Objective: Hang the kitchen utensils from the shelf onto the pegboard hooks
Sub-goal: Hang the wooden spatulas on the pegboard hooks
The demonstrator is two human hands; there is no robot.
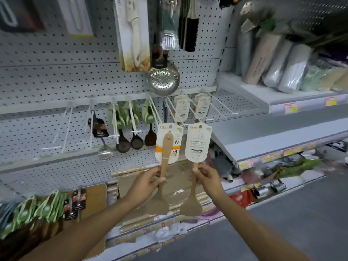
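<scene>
I see left hand (pixel 148 182) grasping tan wooden spatula (pixel 163 171), orange-banded card | right hand (pixel 204 178) grasping second wooden spatula (pixel 192 187), barcode card | both near white pegboard hooks (pixel 185 108)

Wood, card, steel and painted metal

Both spatulas, left (pixel 162 174) and right (pixel 192 196), look like pale matt wood, smooth, each with a glossy printed card tag (pixel 198 143). The skimmer (pixel 163 80) is shiny perforated metal. The pegboard (pixel 56 76) is matt grey painted sheet; its hooks (pixel 216 102) are white-coated wire. The dark ladles (pixel 123 145) look like smooth brown wood.
</scene>
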